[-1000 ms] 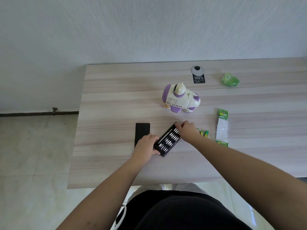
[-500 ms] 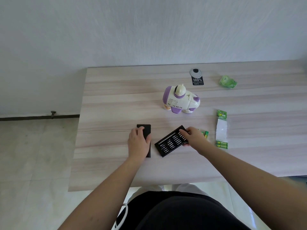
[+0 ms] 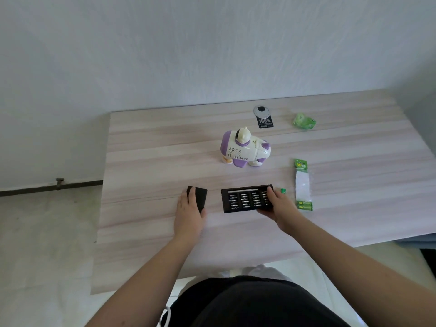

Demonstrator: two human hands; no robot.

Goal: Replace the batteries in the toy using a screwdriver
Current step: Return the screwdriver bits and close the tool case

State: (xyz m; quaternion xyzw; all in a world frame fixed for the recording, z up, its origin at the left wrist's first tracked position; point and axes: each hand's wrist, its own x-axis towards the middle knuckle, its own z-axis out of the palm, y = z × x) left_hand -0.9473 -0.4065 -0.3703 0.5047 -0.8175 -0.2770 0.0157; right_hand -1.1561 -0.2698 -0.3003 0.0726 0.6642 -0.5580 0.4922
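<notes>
A white and purple toy (image 3: 245,148) stands upright in the middle of the wooden table (image 3: 153,161). Nearer to me lies a black screwdriver bit tray (image 3: 245,199) with rows of silver bits, now square to the table edge. My right hand (image 3: 279,205) grips the tray's right end. To its left my left hand (image 3: 190,208) rests on the black tray lid (image 3: 200,195), fingers spread over it. A loose green battery (image 3: 283,190) peeks out just beyond my right hand. A green battery pack (image 3: 302,185) lies to the right.
A black tag with a round grey top (image 3: 263,118) and a crumpled green wrapper (image 3: 304,120) lie at the back of the table. The table's left edge drops to a tiled floor (image 3: 42,232). A white wall rises behind.
My left hand left the bit tray and came down on the black lid to the left. My right hand turned the tray from a diagonal to square with the table edge.
</notes>
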